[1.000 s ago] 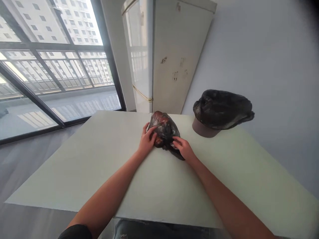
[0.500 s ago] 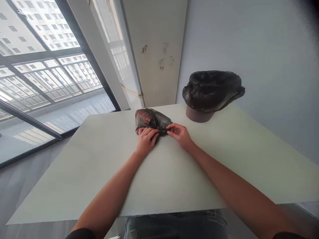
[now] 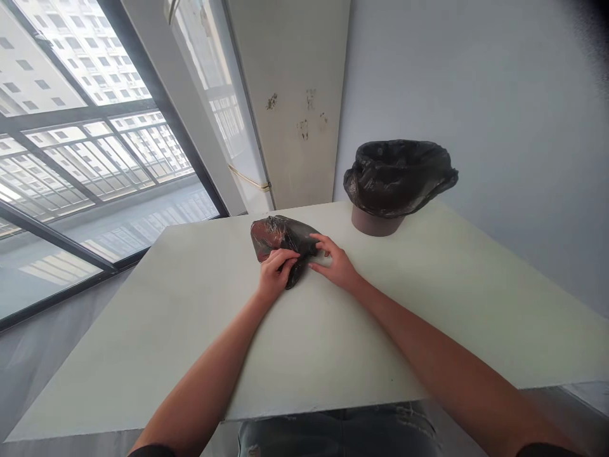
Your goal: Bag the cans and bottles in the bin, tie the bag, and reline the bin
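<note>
Fingers of our left hand pinch the crinkled, glossy black plastic bundle at frame centre on the pale matte surface. Our right hand touches its right edge, but we cannot tell its grip. The bundle's contents are hidden. A bag-lined round bin stands upper right.

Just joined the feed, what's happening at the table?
A person is working a crumpled dark plastic bag on the pale table with both bare hands. The left hand pinches a fold at its near edge; the right hand has thumb and fingertips on its right side, though a firm grip is hard to tell. A bin lined with black plastic stands at the table's far right, apart from the bag.
</note>
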{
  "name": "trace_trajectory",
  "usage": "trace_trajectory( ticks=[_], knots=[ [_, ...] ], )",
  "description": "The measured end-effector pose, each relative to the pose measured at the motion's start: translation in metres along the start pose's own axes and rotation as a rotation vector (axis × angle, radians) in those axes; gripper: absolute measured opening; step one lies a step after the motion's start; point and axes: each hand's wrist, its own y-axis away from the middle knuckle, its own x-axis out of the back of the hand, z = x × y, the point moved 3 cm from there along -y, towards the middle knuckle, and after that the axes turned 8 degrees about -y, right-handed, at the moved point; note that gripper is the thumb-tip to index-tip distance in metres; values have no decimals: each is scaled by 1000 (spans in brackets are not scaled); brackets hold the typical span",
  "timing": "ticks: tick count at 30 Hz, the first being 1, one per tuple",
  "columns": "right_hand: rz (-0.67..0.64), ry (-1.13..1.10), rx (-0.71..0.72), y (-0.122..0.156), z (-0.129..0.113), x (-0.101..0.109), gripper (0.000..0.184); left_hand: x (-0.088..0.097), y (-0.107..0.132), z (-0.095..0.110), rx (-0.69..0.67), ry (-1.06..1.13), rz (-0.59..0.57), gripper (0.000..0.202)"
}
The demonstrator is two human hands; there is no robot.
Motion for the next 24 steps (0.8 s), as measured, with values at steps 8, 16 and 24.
trace_trajectory(
  ticks=[8,16,24],
  knots=[
    [274,-50,-4,-3,-1,14,16,5,1,-1,-38,-107,127,32],
    [225,-421,-100,-2,-3,9,26,2,1,-4,-21,-144,49,13],
    [181,-120,97,-2,-5,6,48,3,-2,3,-72,-128,41,9]
  ],
)
